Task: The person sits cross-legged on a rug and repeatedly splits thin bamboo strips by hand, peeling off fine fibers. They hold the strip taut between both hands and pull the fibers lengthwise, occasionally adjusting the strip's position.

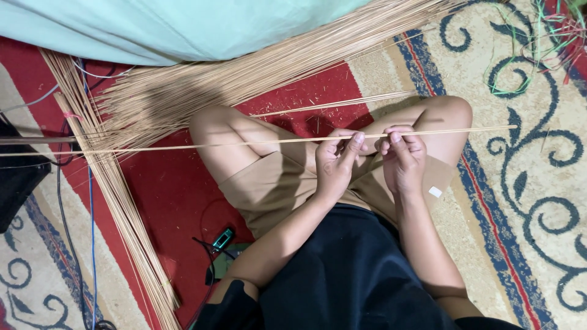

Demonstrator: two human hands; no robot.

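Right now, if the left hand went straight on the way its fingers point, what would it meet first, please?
The left hand points up across the thin stick; beyond that, probably the red carpet, then the stick bundle. Depth is unclear.

One small label and one little device screen, nothing more.
Right there on the tan shorts (287, 183), on the leg at the right, sits a small white patch label (435, 192), roughly square and turned at a slant, just below the right hand (402, 160). Down on the red carpet (165, 189), near the person's left elbow, lies a small dark handheld device (222, 239) with a teal-lit face, tilted on the diagonal, thin black cords running around it; its screen is too small to make out. No packages and no signs anywhere else on the floor.
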